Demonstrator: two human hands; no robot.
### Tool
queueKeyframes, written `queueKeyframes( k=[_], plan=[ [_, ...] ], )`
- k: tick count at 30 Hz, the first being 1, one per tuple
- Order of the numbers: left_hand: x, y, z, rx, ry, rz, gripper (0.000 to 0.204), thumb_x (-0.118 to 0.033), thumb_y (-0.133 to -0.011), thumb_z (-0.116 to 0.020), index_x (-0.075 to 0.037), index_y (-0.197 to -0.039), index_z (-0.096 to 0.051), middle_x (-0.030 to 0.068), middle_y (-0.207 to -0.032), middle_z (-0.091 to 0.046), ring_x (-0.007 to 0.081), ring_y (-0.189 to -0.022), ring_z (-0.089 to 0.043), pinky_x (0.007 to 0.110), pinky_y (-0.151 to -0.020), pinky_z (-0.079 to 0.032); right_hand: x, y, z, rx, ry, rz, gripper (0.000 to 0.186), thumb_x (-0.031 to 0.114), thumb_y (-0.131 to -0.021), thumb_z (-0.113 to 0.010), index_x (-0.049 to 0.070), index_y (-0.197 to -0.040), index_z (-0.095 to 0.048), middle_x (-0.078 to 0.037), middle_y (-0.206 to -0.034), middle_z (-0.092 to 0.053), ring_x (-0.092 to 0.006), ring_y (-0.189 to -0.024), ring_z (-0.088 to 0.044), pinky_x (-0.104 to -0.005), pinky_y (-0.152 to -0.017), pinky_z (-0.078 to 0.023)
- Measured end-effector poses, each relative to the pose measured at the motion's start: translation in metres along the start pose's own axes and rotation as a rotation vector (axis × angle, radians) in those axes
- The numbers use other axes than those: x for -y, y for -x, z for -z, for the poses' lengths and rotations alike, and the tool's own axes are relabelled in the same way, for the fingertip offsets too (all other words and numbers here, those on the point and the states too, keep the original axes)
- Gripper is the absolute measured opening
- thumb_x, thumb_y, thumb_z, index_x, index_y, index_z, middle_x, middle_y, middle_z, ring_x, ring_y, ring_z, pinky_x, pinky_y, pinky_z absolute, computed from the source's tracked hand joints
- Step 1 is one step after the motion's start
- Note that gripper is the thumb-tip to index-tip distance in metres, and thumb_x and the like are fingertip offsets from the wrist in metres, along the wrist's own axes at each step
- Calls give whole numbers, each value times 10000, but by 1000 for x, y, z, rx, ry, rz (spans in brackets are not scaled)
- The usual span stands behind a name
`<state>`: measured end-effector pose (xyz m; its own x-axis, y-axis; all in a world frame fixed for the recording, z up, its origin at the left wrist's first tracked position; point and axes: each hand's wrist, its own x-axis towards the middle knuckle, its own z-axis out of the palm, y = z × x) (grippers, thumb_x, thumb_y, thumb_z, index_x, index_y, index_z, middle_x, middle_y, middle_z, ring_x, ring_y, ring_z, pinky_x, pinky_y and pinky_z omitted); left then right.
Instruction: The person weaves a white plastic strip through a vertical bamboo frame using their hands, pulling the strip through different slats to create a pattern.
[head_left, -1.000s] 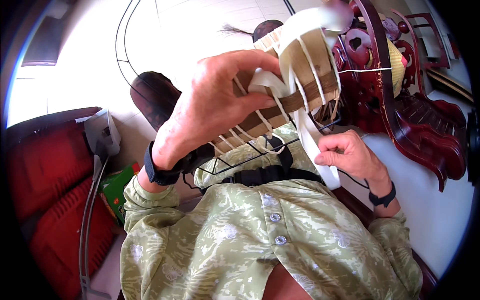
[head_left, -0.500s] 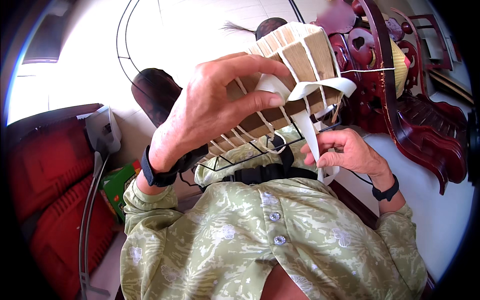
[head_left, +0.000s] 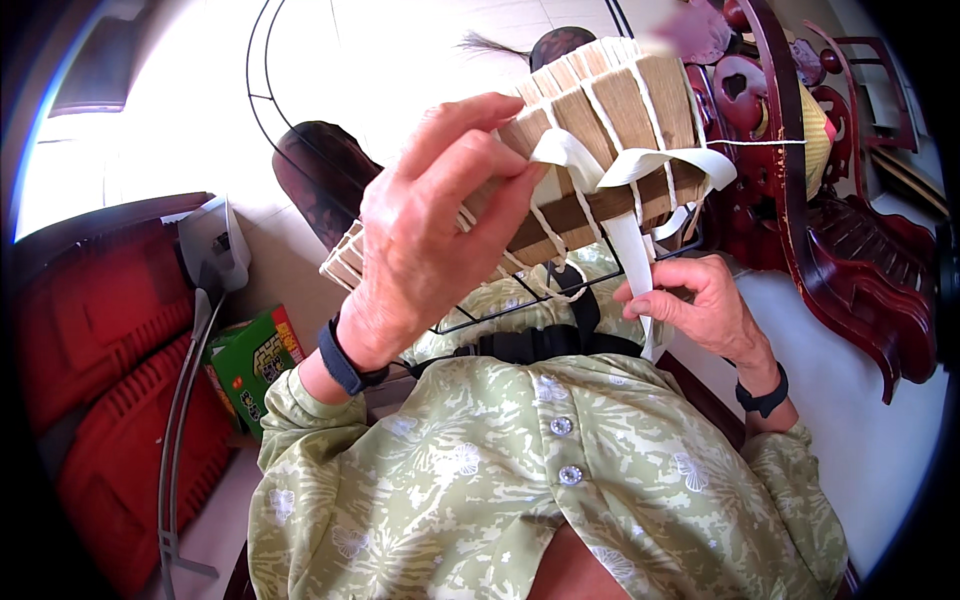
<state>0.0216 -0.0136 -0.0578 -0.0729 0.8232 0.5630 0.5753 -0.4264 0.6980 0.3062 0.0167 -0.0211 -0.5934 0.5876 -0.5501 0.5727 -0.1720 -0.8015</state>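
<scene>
A white flat ribbon (head_left: 630, 255) loops across a bundle of wooden slats (head_left: 655, 95) that white cords bind in rows. The slats rest on a black wire frame (head_left: 470, 318) above my lap. My left hand (head_left: 440, 205) is closed at the slats' near side, thumb and forefinger pinching a fold of the ribbon. Lower down on the right, my right hand (head_left: 695, 305) pinches the ribbon's hanging tail between thumb and fingers. Between the two hands, a loose loop of the ribbon stands out to the right over the slats. A looped cord end dangles below them.
Dark red carved wooden furniture (head_left: 800, 230) stands at the right, with a white cord stretched to it from the slats. Left are red cushions (head_left: 120, 400), a green box (head_left: 255, 365) and a grey stand with thin metal legs (head_left: 185, 400). Black wire hoops (head_left: 262, 98) rise beyond.
My left hand has turned and its fingers have drawn back leftward along the ribbon fold. The slats appear slightly farther right. The right hand still pinches the tail.
</scene>
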Motion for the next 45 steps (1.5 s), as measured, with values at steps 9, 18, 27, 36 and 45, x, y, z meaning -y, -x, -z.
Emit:
queueKeyframes(
  k=[9,18,27,36,45],
  plan=[
    [-20,7,2,158,12,296,137,-29,-791,-810,-24,-865,-695,116,-1042,-694,244,-834,-692,352,-725,-544,-2,-1,6,46,131,30,223,203,-932,-756,26,-1065,-786,-88,-909,-785,-126,-815,-714,-287,-760,-550],
    [-19,2,13,394,-5,266,120,-35,-814,-789,-15,-882,-693,91,-896,-605,273,-780,-638,372,-667,-505,-4,-5,5,70,236,20,213,213,-908,-781,26,-1009,-800,-103,-806,-763,-121,-715,-702,-291,-665,-528],
    [-11,4,17,463,35,226,136,-100,-833,-816,-31,-898,-719,101,-900,-565,271,-767,-632,375,-652,-495,0,5,-23,-124,100,0,299,257,-978,-705,-12,-859,-761,-92,-698,-720,-112,-639,-661,-305,-595,-495],
    [-8,12,18,456,84,190,145,-99,-828,-819,-17,-877,-710,116,-955,-584,292,-770,-655,381,-649,-512,-18,20,1,186,168,-231,349,307,-1015,-643,19,-856,-762,-28,-731,-690,-102,-691,-583,-298,-678,-474],
    [-14,12,18,510,4,194,255,-147,-707,-894,-38,-862,-725,109,-999,-595,316,-803,-673,412,-681,-547,-24,21,29,417,439,-367,349,371,-964,-682,44,-941,-802,-92,-689,-675,-157,-610,-537,-357,-628,-452]
  ],
)
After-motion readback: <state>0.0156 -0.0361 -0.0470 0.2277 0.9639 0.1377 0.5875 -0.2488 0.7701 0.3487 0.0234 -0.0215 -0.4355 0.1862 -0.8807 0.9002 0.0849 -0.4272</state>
